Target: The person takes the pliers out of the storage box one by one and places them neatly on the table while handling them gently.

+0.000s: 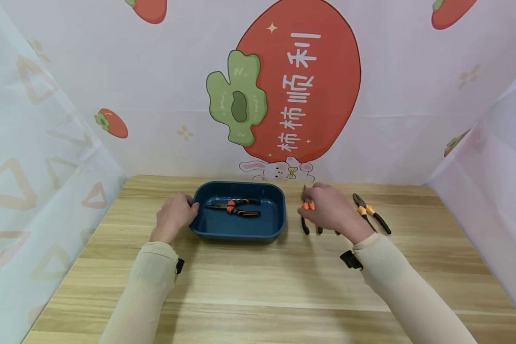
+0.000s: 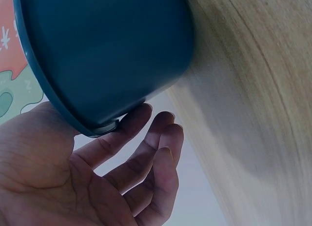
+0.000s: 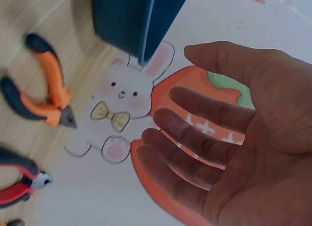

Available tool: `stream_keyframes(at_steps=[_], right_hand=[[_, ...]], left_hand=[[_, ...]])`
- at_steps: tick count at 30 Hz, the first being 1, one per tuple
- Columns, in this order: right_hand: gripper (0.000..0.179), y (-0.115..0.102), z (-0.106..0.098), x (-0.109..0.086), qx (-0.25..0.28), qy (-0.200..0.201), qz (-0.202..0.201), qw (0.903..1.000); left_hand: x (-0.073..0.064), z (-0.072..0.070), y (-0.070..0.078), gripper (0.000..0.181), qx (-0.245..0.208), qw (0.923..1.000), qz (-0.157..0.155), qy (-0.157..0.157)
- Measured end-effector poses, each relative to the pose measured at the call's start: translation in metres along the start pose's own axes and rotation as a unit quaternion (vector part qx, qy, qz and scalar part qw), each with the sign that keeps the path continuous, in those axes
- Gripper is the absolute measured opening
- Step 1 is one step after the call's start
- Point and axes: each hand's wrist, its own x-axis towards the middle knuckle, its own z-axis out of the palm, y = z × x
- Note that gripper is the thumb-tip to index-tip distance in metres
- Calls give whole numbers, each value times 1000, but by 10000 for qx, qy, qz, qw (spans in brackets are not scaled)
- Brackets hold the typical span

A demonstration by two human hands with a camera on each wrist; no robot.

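Observation:
A dark blue rectangular bin [image 1: 236, 237] stands on the table, with a pair of long-nose pliers [image 1: 231, 206] with black and orange handles lying in it. My left hand [image 1: 174, 215] grips the bin's left rim, thumb over the edge and fingers along the outer wall. Right of the bin, my right hand [image 1: 330, 206] hovers over pliers with orange and black handles [image 3: 52, 72], its fingers spread and holding nothing. Small cutters with red and black handles [image 3: 30, 179] lie beside those, mostly hidden under the hand in the head view.
Combination pliers [image 1: 362, 210] with yellow-orange and black handles lie farther right on the wooden table [image 1: 258, 286]. A white printed backdrop [image 1: 167, 86] rises behind the table's far edge, with side panels on the left and right.

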Motion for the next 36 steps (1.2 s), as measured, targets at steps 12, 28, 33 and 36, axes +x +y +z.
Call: stream_keyframes(at_steps=[12, 28, 33, 36], right_hand=[[37, -30, 6, 18, 156, -154, -323, 9992], [42, -60, 26, 50, 193, -620, -635, 9959], [44, -67, 33, 60, 164, -809, -634, 9946], [45, -71, 36, 64, 131, -909, -567, 9942]], left_hand=[[-1, 0, 0, 40, -48, 10000, -21, 22], [-1, 1, 1, 41, -90, 9999, -5, 66], [-1, 0, 2, 41, -92, 9999, -19, 81], [-1, 1, 2, 40, -91, 9999, -28, 76]])
